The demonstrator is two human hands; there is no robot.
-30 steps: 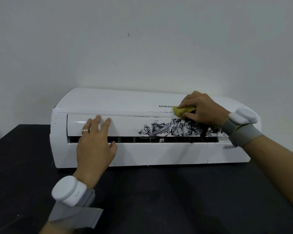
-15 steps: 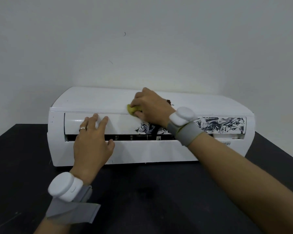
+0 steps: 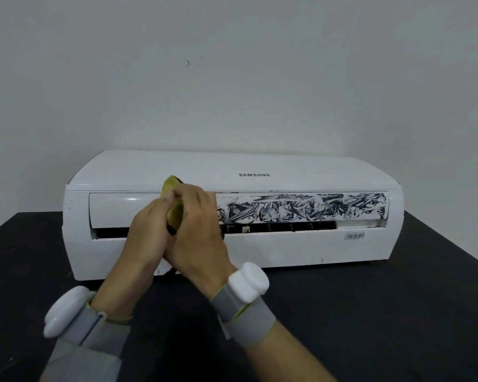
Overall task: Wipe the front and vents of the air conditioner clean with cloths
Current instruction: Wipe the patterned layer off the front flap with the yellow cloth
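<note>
Both hands have left the air conditioner (image 3: 260, 166) since half a second ago: left hand (image 3: 146, 230), then flat on the clean left end of the flap (image 3: 301, 208), and right hand (image 3: 199, 235), then rubbing along the flap's upper edge, now meet in front of the unit's left half. Yellow cloth (image 3: 175, 212) is bunched between them, one corner standing above the knuckles. Left fingertips pinch its upper part and right fingers curl round its lower part, so both hands grasp it and neither touches the casing. Cloth thus lies inside the joined hands, clear of the unit, above the table (image 3: 370, 312), left of its middle and near its far edge; the unit itself stands along that far edge. Dark smears cover the flap from the hands to its right end; the vent slot (image 3: 287, 226) beneath is open. Judged step: refolding the cloth to present a fresh face. Risks: (a) a soiled face, dark patches seeming to show on the cloth's folds, turned outward would carry stain back onto the clean left end; (b) with the bracing hand lifted, a firm stroke could slide the unit on the table or swing the flap; (c) a loose pinch during the fold could drop the cloth
</note>
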